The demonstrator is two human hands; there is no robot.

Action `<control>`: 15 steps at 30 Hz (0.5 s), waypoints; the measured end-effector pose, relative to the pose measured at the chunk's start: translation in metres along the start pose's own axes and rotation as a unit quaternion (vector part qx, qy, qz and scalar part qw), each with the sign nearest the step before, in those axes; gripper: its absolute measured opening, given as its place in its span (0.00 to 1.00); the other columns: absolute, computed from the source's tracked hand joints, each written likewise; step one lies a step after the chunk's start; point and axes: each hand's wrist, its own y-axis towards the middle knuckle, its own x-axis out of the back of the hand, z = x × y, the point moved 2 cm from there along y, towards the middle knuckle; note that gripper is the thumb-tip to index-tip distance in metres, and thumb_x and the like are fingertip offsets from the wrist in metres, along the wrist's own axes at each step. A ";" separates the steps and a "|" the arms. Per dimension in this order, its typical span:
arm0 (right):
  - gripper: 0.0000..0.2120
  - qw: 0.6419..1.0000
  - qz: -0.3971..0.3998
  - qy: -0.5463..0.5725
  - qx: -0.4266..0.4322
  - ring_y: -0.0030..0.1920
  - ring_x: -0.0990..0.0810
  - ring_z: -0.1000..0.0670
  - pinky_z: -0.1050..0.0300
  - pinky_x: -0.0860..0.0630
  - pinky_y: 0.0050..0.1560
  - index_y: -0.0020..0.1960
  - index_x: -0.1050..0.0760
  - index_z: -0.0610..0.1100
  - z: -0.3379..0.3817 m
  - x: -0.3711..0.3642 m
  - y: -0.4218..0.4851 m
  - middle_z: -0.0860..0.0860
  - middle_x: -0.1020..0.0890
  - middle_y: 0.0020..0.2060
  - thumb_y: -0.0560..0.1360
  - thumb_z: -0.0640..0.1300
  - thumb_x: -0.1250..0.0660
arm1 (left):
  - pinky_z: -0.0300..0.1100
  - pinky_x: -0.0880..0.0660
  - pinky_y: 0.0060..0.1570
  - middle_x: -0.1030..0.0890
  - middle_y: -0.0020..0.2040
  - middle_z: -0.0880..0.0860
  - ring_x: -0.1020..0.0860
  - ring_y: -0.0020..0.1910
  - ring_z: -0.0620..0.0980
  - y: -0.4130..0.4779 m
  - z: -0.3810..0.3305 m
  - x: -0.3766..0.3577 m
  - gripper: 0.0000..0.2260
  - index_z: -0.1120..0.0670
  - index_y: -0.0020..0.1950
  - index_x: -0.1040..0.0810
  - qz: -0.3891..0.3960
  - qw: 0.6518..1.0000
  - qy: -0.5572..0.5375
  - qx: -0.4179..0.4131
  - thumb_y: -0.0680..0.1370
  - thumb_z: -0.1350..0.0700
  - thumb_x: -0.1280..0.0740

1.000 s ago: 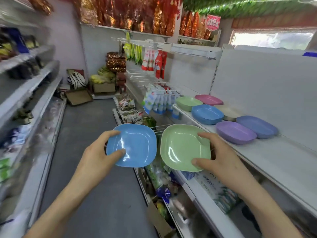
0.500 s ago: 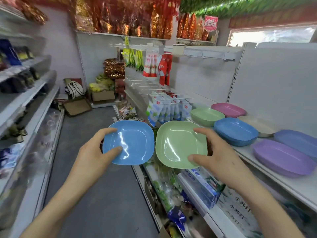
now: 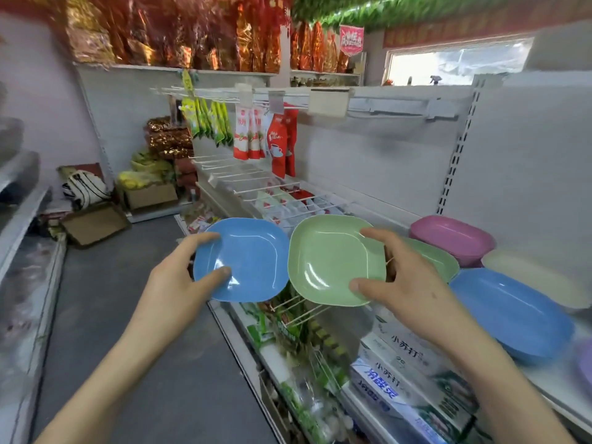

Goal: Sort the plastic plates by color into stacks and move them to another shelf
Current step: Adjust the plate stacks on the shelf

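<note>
Left hand: I see thumb and fingers pinching the blue plate over the aisle floor.
Right hand: gripping the green plate, its rim nearly touching the blue plate's.
Shelf: just right of my hands; blue pile, green pile, cream plate and pink pile sit close together.
Room: open aisle to the left.

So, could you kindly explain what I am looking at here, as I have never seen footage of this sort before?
There is no machine: these are a person's two bare hands, filmed by one camera worn on the head, looking forward and down. The left hand holds a blue plate, the right hand a green plate. On the shelf at right lie a pink plate, a second green plate, a cream plate and a second blue plate.
</note>
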 end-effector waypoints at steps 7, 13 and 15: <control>0.36 0.990 -0.084 -0.075 -0.080 0.55 0.23 0.54 0.52 0.24 0.57 0.73 0.35 0.64 -0.018 0.031 0.012 0.62 0.23 0.54 0.70 0.53 0.23 | 0.47 0.22 0.38 0.24 0.63 0.42 0.19 0.43 0.44 0.083 0.006 -0.075 0.19 0.36 0.68 0.27 0.099 0.993 -0.031 -0.056 0.79 0.50 0.28; 0.37 0.960 -0.190 -0.111 -0.175 0.55 0.22 0.53 0.53 0.25 0.57 0.73 0.32 0.62 -0.033 0.050 0.010 0.60 0.22 0.58 0.68 0.52 0.21 | 0.55 0.20 0.52 0.25 0.61 0.34 0.22 0.59 0.53 0.147 0.000 -0.148 0.19 0.36 0.67 0.26 0.222 0.963 -0.086 -0.125 0.78 0.48 0.27; 0.36 0.949 -0.211 -0.120 -0.203 0.52 0.22 0.52 0.56 0.27 0.53 0.72 0.32 0.61 -0.033 0.051 0.010 0.59 0.22 0.57 0.68 0.51 0.21 | 0.60 0.20 0.52 0.26 0.59 0.27 0.19 0.56 0.55 0.165 -0.002 -0.164 0.20 0.33 0.66 0.26 0.253 0.952 -0.103 -0.140 0.77 0.48 0.26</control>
